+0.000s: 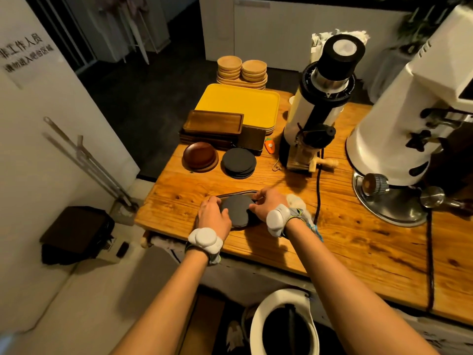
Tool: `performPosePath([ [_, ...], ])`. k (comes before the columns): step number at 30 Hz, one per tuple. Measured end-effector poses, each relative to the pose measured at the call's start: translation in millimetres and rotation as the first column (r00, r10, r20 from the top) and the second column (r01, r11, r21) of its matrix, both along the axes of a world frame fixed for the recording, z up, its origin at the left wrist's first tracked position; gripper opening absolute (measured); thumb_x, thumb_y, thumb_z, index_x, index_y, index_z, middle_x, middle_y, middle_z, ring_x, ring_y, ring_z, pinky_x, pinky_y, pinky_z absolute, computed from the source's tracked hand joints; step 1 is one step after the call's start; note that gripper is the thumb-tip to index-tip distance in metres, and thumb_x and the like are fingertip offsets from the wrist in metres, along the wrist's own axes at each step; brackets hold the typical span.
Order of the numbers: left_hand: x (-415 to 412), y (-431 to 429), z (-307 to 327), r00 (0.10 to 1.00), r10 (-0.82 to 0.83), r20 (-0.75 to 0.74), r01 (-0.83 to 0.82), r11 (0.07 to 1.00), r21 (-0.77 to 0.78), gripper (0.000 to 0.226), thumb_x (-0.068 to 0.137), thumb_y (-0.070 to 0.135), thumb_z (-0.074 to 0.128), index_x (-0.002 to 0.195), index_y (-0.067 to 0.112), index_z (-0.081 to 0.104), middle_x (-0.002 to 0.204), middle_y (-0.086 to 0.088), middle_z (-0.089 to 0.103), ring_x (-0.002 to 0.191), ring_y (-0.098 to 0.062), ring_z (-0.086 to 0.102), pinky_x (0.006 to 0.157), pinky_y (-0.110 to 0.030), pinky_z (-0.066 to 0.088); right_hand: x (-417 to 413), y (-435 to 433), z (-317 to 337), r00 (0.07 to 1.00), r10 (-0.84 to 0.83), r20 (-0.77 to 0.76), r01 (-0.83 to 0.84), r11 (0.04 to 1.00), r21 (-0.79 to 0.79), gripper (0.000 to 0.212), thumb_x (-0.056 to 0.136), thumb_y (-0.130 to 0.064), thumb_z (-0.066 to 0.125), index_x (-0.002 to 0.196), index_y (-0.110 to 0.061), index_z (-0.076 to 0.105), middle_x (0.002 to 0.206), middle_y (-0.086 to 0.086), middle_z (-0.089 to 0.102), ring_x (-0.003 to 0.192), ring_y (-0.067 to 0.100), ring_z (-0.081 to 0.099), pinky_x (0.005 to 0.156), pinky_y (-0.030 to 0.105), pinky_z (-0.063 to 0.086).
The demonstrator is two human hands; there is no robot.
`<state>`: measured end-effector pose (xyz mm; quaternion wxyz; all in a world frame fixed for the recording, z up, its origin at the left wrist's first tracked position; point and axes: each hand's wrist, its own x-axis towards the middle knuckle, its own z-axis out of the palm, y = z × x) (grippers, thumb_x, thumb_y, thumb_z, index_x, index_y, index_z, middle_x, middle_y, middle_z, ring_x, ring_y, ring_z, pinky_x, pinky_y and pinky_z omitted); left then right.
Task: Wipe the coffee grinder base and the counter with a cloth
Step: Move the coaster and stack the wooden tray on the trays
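Both my hands rest at the front left of the wooden counter (345,242). My left hand (212,217) and my right hand (266,203) grip the two sides of a dark round pad (236,211) that lies on a dark tray with a thin metal rim (235,192). A pale cloth (294,201) with a blue fringe lies bunched on the counter under my right wrist. The small white-and-black coffee grinder (314,116) stands behind my hands. The large white grinder (399,129) on its round chrome base (391,211) stands at the right.
Behind my hands lie a stack of dark coasters (238,162), brown wooden plates (200,156), wooden trays (213,124), a yellow tray (243,103) and light wooden saucers (242,71). A black cable (318,190) runs across the counter. A white bin (284,326) stands below.
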<state>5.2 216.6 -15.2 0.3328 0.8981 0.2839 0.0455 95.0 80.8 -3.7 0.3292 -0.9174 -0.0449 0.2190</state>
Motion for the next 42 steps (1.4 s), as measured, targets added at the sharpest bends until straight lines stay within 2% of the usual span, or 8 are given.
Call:
performPosePath([
  [6,5,0,-8,0.998,0.049,0.028,-0.047,0.998,-0.044,0.020,0.089,0.017,0.062,0.109,0.013,0.059,0.105,-0.006,0.064,0.098,-0.024,0.061,0.083,-0.029,0.044,3,3,-9,0.997,-0.069,-0.024,0.069,0.997,0.029,0.010,0.077,-0.012,0.072,0.084,-0.017,0.066,0.082,-0.001,0.068,0.082,0.017,0.064,0.084,0.027,0.051],
  [9,7,0,-12,0.997,0.069,0.038,-0.066,0.994,-0.083,0.020,0.088,0.015,0.063,0.108,0.014,0.059,0.106,-0.007,0.064,0.099,-0.024,0.061,0.084,-0.033,0.047,5,4,-11,0.995,-0.097,-0.012,0.098,0.994,0.041,0.010,0.077,-0.010,0.070,0.085,-0.014,0.067,0.083,-0.002,0.067,0.085,0.020,0.065,0.083,0.028,0.052],
  [13,9,0,-15,0.991,0.101,0.091,-0.089,0.988,-0.123,0.022,0.087,0.013,0.064,0.108,0.017,0.059,0.108,-0.004,0.064,0.098,-0.021,0.063,0.083,-0.036,0.052,9,8,-11,0.990,-0.138,0.005,0.137,0.986,0.100,0.015,0.078,-0.009,0.068,0.085,-0.019,0.060,0.066,-0.008,0.057,0.072,0.016,0.058,0.075,0.023,0.045],
  [20,19,1,-13,0.964,0.198,0.179,-0.150,0.956,-0.250,0.025,0.083,0.014,0.069,0.103,0.022,0.057,0.100,0.005,0.062,0.093,-0.014,0.065,0.083,-0.043,0.057,26,13,-2,0.993,-0.115,0.031,0.108,0.976,0.187,0.016,0.083,-0.008,0.068,0.095,-0.016,0.061,0.071,-0.004,0.059,0.069,0.017,0.058,0.070,0.029,0.050],
  [26,52,20,-3,0.951,0.245,0.188,-0.165,0.918,-0.360,0.025,0.082,0.018,0.071,0.105,0.016,0.061,0.103,-0.001,0.067,0.090,-0.012,0.066,0.083,-0.037,0.057,52,19,7,0.990,-0.140,0.004,0.134,0.956,0.259,0.015,0.085,-0.006,0.068,0.095,-0.014,0.061,0.068,0.000,0.057,0.071,0.020,0.058,0.081,0.044,0.058],
  [28,65,28,1,0.951,0.235,0.200,-0.152,0.921,-0.360,0.026,0.083,0.017,0.071,0.107,0.013,0.062,0.105,-0.002,0.067,0.092,-0.013,0.066,0.083,-0.035,0.056,58,23,7,0.984,-0.180,0.001,0.170,0.931,0.322,0.014,0.083,-0.005,0.069,0.095,-0.011,0.063,0.069,0.006,0.058,0.070,0.023,0.059,0.080,0.048,0.059],
  [32,93,37,9,0.953,0.169,0.252,-0.091,0.951,-0.296,0.028,0.085,0.014,0.069,0.111,0.011,0.059,0.106,-0.004,0.066,0.096,-0.016,0.065,0.085,-0.034,0.056,74,29,11,0.972,-0.233,-0.015,0.218,0.886,0.409,0.016,0.086,0.001,0.065,0.101,-0.001,0.062,0.065,0.008,0.052,0.064,0.022,0.051,0.063,0.033,0.053],
  [42,144,51,9,0.979,0.117,0.164,-0.074,0.966,-0.247,0.031,0.085,0.017,0.068,0.114,0.010,0.060,0.112,-0.005,0.066,0.102,-0.018,0.066,0.085,-0.029,0.052,113,48,2,0.924,-0.382,0.001,0.354,0.857,0.375,0.017,0.080,-0.009,0.075,0.095,-0.012,0.067,0.077,0.003,0.066,0.075,0.017,0.063,0.083,0.036,0.058],
])
